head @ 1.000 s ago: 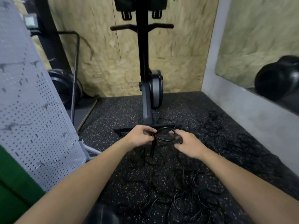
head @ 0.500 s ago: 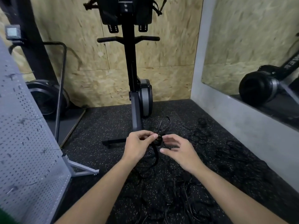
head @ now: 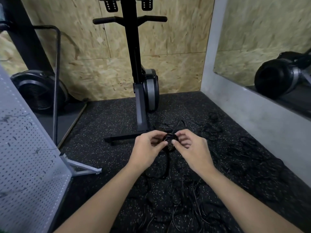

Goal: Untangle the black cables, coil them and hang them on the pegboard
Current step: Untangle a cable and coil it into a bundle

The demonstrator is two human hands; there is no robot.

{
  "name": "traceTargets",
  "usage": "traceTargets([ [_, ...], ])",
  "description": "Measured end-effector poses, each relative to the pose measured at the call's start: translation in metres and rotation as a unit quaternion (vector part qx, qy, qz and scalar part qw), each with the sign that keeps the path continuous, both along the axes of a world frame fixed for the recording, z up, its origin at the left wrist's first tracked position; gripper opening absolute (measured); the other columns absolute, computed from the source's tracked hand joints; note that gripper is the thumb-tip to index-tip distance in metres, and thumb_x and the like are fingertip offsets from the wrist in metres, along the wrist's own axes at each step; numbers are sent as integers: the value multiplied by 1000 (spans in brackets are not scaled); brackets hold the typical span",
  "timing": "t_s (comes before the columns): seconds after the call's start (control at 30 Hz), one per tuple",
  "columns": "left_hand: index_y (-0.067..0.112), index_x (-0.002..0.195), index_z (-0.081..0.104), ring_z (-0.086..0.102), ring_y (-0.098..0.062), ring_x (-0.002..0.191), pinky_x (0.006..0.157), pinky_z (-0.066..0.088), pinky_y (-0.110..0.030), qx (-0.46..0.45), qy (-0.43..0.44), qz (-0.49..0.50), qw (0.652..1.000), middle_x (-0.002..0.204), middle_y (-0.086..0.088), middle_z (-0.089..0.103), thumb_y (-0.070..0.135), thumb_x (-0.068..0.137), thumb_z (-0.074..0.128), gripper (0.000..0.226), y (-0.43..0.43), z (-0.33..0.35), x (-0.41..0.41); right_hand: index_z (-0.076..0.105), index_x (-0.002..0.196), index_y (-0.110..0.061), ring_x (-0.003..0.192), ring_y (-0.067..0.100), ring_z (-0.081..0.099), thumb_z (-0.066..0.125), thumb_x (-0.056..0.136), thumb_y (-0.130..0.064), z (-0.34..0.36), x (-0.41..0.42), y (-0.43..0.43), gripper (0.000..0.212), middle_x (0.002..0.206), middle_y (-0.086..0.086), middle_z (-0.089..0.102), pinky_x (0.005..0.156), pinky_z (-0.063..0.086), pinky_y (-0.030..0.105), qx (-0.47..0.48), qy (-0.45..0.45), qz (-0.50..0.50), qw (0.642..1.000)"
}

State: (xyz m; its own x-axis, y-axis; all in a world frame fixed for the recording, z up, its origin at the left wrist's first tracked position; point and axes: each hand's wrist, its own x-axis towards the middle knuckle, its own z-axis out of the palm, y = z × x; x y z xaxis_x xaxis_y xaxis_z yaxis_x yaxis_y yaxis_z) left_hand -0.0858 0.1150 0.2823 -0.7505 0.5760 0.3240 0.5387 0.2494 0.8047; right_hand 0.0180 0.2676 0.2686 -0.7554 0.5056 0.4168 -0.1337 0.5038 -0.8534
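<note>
A small coil of black cable (head: 169,142) is held up between both hands in the middle of the view. My left hand (head: 148,148) pinches its left side with thumb and fingertips. My right hand (head: 190,147) pinches its right side. A loose tail of the same cable hangs down from the coil. Beneath and to the right, a tangle of black cables (head: 198,195) is spread over the speckled black floor mat. The grey pegboard (head: 28,162) leans at the left edge, with a few hooks on it.
An upright black exercise machine (head: 139,91) stands just beyond my hands, its base bar on the mat. A black fan wheel (head: 40,93) sits at the back left. A grey wall with a mirror (head: 262,47) runs along the right.
The wide loop between my hands has been wound into a tight small coil, and my hands have come closer together. The view has tilted up and turned slightly right.
</note>
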Motion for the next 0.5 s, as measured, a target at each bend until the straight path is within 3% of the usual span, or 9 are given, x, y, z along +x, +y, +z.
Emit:
traceTargets([
  [0.17,15,121,77,71,-8,96,92,58,-29,-30,129,20,991,106,4,76,9,92,77,30,3,0,11,68,120,-27,62,12,64,74,93,-19,-2,-1,-2,28,76,-6,65,66,58,35,123,-31,-38,991],
  [0.33,13,110,81,72,-18,90,86,59,-38,-60,171,30,983,98,-2,79,10,95,71,18,0,10,20,67,126,-27,72,10,56,63,99,-28,7,7,-7,27,84,-16,56,68,55,37,258,-76,-96,958],
  [0.43,15,109,80,70,-14,88,86,57,-37,-85,165,28,982,95,3,77,16,98,70,15,-3,13,19,67,124,-26,63,8,52,61,100,-25,10,9,0,25,74,-14,55,61,48,33,238,-114,-99,960],
  [0.5,17,109,77,66,-3,86,84,56,-26,-83,148,33,985,94,9,74,17,99,70,12,-5,12,20,69,124,-22,52,7,49,62,98,-20,9,11,4,26,61,-11,54,55,44,26,187,-122,-100,970],
])
